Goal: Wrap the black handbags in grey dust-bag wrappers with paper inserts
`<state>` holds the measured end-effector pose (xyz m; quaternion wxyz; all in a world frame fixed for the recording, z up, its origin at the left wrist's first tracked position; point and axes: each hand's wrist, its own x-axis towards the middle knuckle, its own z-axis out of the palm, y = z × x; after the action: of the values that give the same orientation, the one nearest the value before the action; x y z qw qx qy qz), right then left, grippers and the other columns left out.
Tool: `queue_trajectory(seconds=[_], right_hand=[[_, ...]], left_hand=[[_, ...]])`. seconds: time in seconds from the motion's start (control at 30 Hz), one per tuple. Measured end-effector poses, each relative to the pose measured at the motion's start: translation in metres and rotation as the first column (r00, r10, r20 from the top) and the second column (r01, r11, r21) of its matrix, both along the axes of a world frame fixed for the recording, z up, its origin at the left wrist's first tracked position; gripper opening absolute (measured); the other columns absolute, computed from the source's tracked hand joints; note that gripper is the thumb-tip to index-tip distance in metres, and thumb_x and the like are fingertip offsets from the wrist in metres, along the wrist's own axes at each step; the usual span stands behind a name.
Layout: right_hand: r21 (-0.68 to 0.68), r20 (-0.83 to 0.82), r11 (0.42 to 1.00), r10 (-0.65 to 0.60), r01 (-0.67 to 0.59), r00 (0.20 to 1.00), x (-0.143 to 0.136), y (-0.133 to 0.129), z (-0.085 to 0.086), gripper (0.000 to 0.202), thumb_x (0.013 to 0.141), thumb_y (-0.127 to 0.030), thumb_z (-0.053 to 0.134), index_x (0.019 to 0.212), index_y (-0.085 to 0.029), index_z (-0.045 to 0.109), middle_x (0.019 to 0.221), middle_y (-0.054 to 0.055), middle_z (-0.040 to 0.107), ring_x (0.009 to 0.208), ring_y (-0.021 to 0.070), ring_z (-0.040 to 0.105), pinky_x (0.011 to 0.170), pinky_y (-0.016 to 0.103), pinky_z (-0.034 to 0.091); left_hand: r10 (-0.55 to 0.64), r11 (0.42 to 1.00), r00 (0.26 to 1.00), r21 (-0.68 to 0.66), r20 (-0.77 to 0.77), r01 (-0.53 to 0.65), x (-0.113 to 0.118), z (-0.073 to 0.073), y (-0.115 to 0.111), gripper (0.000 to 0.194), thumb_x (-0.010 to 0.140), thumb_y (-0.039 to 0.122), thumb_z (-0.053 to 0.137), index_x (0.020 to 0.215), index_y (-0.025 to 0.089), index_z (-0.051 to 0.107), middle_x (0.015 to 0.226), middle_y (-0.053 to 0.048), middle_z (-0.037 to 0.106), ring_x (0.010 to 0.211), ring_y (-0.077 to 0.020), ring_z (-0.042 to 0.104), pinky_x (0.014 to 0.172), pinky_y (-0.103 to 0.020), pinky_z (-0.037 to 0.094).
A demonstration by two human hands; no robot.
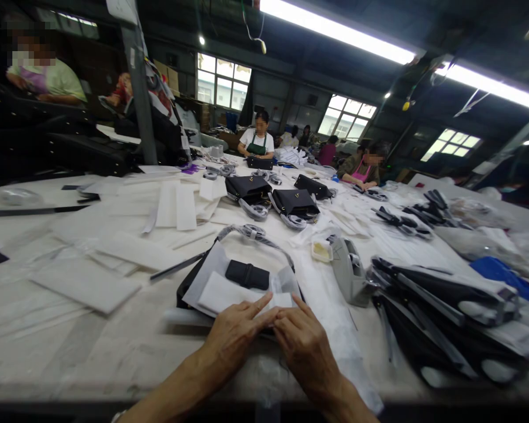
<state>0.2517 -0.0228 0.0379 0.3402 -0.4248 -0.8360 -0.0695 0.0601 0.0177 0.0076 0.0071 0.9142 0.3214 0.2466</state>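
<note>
A black bag [188, 288] lies at the near edge of the table, with white tissue paper [220, 292] spread over it and its wrapped strap [278, 247] looping behind. On the paper rests a small black wallet-like piece [247, 275] with a band round its middle. Both hands meet over the bag's near side. My left hand [242, 320] has its fingers stretched on a small white piece [283, 299]. My right hand [300, 329] touches the same piece, its index finger extended and other fingers bent; whether it pinches the piece is unclear.
A grey tape dispenser [349, 273] stands right of the bag, beside a small tray [321, 251]. Black straps and bags [445, 311] are piled at the right. White sheets [86, 285] cover the left. Wrapped black bags [294, 202] stand farther back; people sit beyond.
</note>
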Motion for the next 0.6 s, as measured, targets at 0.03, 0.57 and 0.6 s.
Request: queue_trajectory(seconds=[0.03, 0.57, 0.6], right_hand=[[-0.003, -0.032, 1.0, 0.007, -0.007, 0.999, 0.0, -0.002, -0.001, 0.024, 0.093, -0.005, 0.048, 0.087, -0.021, 0.065, 0.083, 0.002, 0.071, 0.085, 0.0166, 0.071, 0.112, 0.051, 0.045], [0.19, 0.242, 0.97, 0.102, -0.15, 0.965, 0.03, -0.05, -0.061, 0.028, 0.094, -0.012, 0.048, 0.107, -0.022, 0.07, 0.112, 0.003, 0.075, 0.121, 0.0219, 0.062, 0.117, 0.043, 0.037], [0.184, 0.206, 0.969, 0.126, -0.165, 0.97, 0.027, -0.049, -0.06, 0.025, 0.096, -0.014, 0.048, 0.103, -0.023, 0.07, 0.109, 0.002, 0.076, 0.12, 0.0218, 0.063, 0.117, 0.042, 0.038]], left_hand=[[-0.014, 1.0, 1.0, 0.017, 0.004, 0.014, 0.001, -0.003, 0.001, 0.056, 0.089, 0.005, 0.05, 0.14, 0.027, 0.049, 0.143, -0.007, 0.056, 0.102, -0.0186, 0.067, 0.086, -0.03, 0.055], [-0.057, 0.998, 0.997, 0.025, -0.054, 0.059, -0.003, -0.012, 0.001, 0.067, 0.085, 0.006, 0.06, 0.143, 0.035, 0.046, 0.14, 0.001, 0.059, 0.112, -0.0228, 0.059, 0.089, -0.035, 0.046], [-0.057, 0.998, 0.997, 0.037, -0.052, 0.059, -0.004, -0.014, 0.001, 0.065, 0.086, 0.008, 0.061, 0.143, 0.035, 0.046, 0.141, 0.001, 0.059, 0.113, -0.023, 0.058, 0.089, -0.035, 0.046]])
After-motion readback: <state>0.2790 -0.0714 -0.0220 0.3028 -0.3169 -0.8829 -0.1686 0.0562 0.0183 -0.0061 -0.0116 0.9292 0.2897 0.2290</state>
